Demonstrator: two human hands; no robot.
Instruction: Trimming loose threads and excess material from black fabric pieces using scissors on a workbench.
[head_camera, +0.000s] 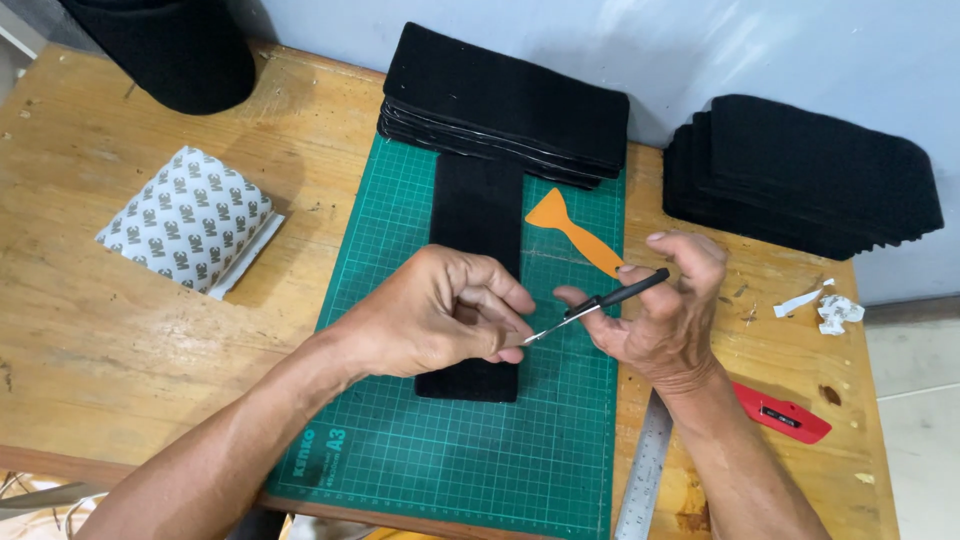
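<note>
A black-handled craft knife (600, 302) is pinched in the right hand (665, 315), its tip met by the closed left hand (440, 315) over one black felt strip (475, 270) mid-tabletop, stacks (510, 100) untouched at the far edge.

Knife (598, 302) tip hidden inside left grip (440, 315)

Craft workshop: cutting mat (470, 450), steel ruler (645, 465), wooden workbench (120, 330).
</note>
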